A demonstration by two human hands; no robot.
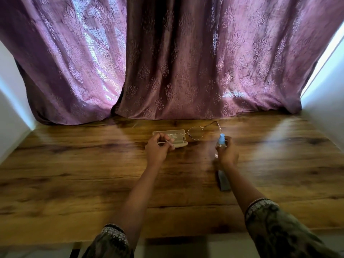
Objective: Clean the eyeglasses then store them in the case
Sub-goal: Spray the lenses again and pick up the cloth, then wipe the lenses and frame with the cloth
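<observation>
Thin metal-framed eyeglasses (195, 133) are held up over the wooden table (93, 174), arms unfolded. My left hand (158, 148) grips one temple arm near its end, with the lenses pointing right. A beige glasses case (178, 133) lies on the table just behind that hand, partly hidden by it. My right hand (228, 151) holds a small clear spray bottle (221, 142) with a blue nozzle, upright, a little to the right of the lenses. A grey folded cloth (224, 180) lies on the table under my right wrist.
Purple patterned curtains (167, 62) hang along the table's far edge. White walls (11, 101) close in on the left and right. The table's near edge runs just above my sleeves.
</observation>
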